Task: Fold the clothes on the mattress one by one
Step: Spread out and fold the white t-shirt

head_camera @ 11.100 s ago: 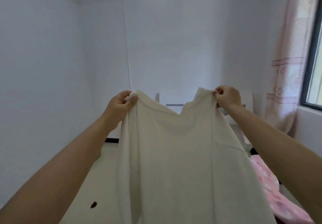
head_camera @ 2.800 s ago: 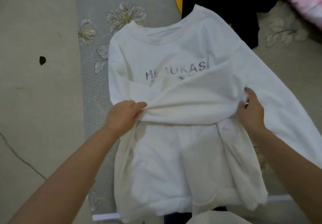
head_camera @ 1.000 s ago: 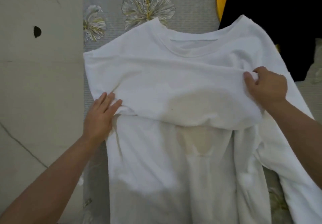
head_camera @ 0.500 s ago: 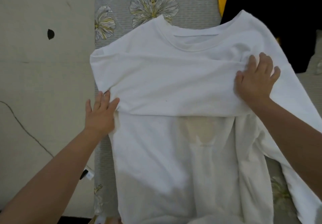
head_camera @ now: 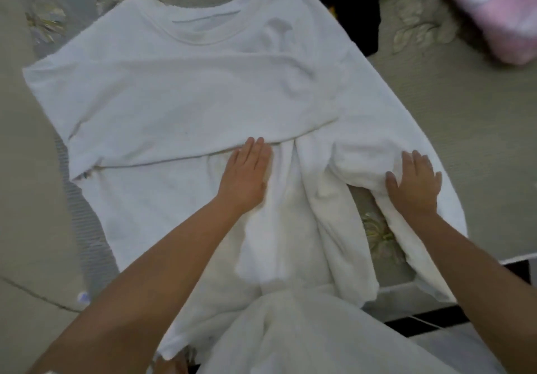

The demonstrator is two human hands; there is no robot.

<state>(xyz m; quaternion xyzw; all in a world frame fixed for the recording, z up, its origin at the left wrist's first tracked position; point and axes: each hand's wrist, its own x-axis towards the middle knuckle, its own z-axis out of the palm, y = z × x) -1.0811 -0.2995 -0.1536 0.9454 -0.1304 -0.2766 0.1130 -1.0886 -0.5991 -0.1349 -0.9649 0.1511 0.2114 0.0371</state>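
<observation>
White shirt [head_camera: 186, 97] lay on the mattress [head_camera: 465, 106] under both flat, open palms, left hand [head_camera: 247, 173] mid-body, right hand [head_camera: 412, 184] on a bunched sleeve that risked folding crooked.

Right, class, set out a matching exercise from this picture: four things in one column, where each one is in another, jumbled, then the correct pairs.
Things:
1. left hand
2. right hand
3. black garment
4. pink cloth

Places:
A. top right corner of the mattress
B. flat on the middle of the white shirt
C. partly under the shirt's far shoulder
D. on the shirt's long sleeve

Pairs: 1-B, 2-D, 3-C, 4-A
</observation>
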